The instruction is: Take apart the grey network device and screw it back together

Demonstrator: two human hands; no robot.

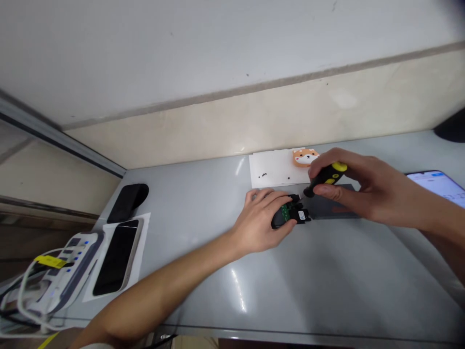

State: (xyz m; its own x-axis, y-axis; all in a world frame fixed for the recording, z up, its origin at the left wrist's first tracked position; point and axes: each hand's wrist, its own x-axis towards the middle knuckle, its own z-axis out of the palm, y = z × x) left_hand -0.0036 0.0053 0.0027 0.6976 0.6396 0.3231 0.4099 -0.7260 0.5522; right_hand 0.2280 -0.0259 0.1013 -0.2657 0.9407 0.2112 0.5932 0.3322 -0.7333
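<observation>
A small black device (298, 215) with an exposed green circuit board lies on the grey table, right of centre. My left hand (263, 220) is closed around its left part, fingers over the top edge and thumb along the lower edge. My right hand (348, 186) grips a black and yellow screwdriver (329, 177), whose tip points down and left at the device's upper right part. Whether the tip touches a screw is too small to tell. Beneath the right hand lies a dark flat rectangular item (319, 208).
White paper (271, 167) with several tiny dark screws and an orange dog-faced case (305, 157) lies behind the hands. A lit phone (436, 184) is at the right. Leftward are a black stand (125, 201), a dark phone (116, 257) and a power strip (74, 271) with cables.
</observation>
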